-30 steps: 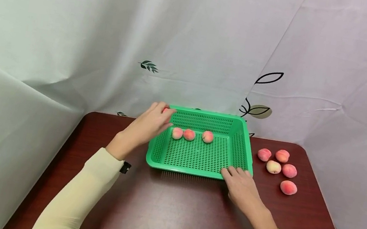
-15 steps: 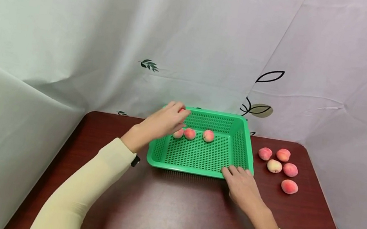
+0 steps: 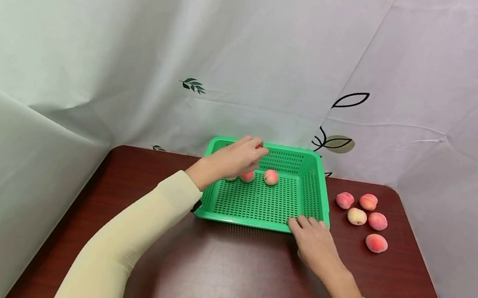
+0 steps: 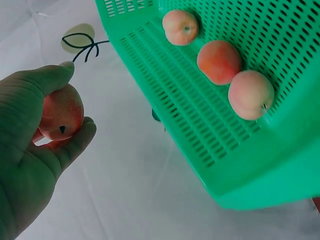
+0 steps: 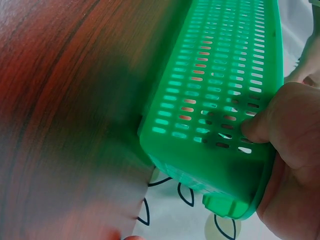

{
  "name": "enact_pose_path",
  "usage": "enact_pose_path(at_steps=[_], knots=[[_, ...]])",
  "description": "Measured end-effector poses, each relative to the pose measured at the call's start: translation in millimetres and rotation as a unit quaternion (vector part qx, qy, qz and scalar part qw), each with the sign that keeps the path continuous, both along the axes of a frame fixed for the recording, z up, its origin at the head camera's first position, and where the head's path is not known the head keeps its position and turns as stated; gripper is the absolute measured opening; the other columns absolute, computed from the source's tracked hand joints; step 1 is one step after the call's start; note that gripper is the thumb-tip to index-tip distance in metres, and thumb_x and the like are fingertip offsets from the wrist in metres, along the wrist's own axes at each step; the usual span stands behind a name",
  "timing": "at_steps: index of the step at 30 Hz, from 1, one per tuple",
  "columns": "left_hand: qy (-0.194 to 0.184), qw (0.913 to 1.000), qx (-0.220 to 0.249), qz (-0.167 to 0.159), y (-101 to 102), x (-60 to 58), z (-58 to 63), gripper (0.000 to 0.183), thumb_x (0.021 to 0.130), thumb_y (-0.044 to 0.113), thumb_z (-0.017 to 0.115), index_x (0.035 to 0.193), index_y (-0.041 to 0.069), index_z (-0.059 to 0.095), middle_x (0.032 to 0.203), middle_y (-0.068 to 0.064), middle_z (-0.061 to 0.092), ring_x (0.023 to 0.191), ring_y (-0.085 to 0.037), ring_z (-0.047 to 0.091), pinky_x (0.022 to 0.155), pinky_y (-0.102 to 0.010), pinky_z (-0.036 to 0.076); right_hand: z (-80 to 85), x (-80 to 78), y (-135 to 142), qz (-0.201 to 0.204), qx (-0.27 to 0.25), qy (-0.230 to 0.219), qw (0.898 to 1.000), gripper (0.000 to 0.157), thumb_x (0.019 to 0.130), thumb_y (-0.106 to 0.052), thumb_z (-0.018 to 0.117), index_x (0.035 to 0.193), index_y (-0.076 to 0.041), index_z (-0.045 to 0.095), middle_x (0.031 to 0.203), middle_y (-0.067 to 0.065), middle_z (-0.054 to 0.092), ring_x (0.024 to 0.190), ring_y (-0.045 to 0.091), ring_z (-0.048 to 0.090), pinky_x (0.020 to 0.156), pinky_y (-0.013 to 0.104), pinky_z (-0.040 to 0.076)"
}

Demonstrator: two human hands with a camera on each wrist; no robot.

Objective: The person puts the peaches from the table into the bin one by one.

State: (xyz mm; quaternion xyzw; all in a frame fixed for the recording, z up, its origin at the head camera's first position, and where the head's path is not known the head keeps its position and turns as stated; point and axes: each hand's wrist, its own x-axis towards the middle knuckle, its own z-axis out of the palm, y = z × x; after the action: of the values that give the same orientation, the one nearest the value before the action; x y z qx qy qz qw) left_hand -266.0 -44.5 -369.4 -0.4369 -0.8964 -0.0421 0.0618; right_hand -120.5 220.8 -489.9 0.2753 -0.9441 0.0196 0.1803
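A green plastic basket (image 3: 256, 222) with slotted walls stands on the table. Over its back left part, my left hand (image 3: 238, 157) holds a peach (image 4: 62, 112) between thumb and fingers; the head view shows little of that fruit. Below the hand, a red peach (image 3: 247, 176) and a paler peach (image 4: 251, 95) lie in the basket, partly hidden from the head. Another peach (image 3: 271, 177) lies to their right on the basket floor. My right hand (image 3: 315, 244) grips the basket's front right rim, with the thumb (image 5: 257, 127) against the outer wall in the right wrist view.
Several peaches (image 3: 378, 221) lie on the table to the right of the basket, one of them pale yellow. The dark red-brown table (image 3: 219, 280) meets a light curtain (image 3: 251, 68) with leaf prints behind it and at both sides.
My left hand has moved right with its peach, from the basket's left rim to over the inside. It now covers part of the left peaches. My right hand has stayed on the rim.
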Motion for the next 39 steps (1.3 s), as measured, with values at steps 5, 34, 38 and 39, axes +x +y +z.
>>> enact_pose_path(at_steps=[5, 34, 38, 39], knots=[[-0.021, 0.9997, -0.011, -0.003, 13.4, -5.4, -0.9, 0.027, 0.103, 0.014, 0.062, 0.130, 0.009, 0.062, 0.116, -0.009, 0.058, 0.099, -0.026, 0.053, 0.086, -0.033, 0.049, 0.3, -0.1, 0.4, 0.001, 0.000, 0.004, 1.000, 0.030, 0.077, 0.009, 0.068, 0.096, -0.012, 0.058, 0.085, 0.006, 0.060, 0.070, 0.027, 0.052, 0.061, 0.033, 0.031], [-0.155, 0.9841, -0.079, 0.034, 72.4, -35.8, -42.0, 0.056, 0.098, 0.003, 0.057, 0.152, 0.010, 0.047, 0.142, -0.015, 0.050, 0.083, -0.016, 0.046, 0.071, -0.032, 0.038, -1.5, 1.8, -3.0, 0.004, 0.007, 0.006, 1.000, 0.033, 0.075, 0.009, 0.071, 0.097, -0.011, 0.058, 0.086, 0.005, 0.058, 0.071, 0.026, 0.051, 0.061, 0.032, 0.030], [-0.134, 0.9852, -0.104, 0.025, 83.7, -38.2, -44.5, 0.052, 0.102, 0.010, 0.060, 0.152, 0.009, 0.047, 0.147, -0.016, 0.050, 0.087, -0.015, 0.051, 0.071, -0.030, 0.042, 0.1, 2.1, -2.0, 0.002, 0.010, 0.006, 1.000, 0.034, 0.074, 0.009, 0.072, 0.098, -0.012, 0.059, 0.086, 0.005, 0.058, 0.071, 0.026, 0.052, 0.061, 0.032, 0.030], [-0.130, 0.9848, -0.112, 0.024, 86.5, -38.8, -44.6, 0.051, 0.103, 0.013, 0.061, 0.152, 0.010, 0.047, 0.146, -0.015, 0.051, 0.088, -0.015, 0.053, 0.072, -0.030, 0.043, 0.6, 2.1, -2.0, 0.002, 0.010, 0.005, 1.000, 0.034, 0.074, 0.009, 0.072, 0.098, -0.011, 0.059, 0.086, 0.005, 0.058, 0.071, 0.026, 0.052, 0.061, 0.032, 0.030]])
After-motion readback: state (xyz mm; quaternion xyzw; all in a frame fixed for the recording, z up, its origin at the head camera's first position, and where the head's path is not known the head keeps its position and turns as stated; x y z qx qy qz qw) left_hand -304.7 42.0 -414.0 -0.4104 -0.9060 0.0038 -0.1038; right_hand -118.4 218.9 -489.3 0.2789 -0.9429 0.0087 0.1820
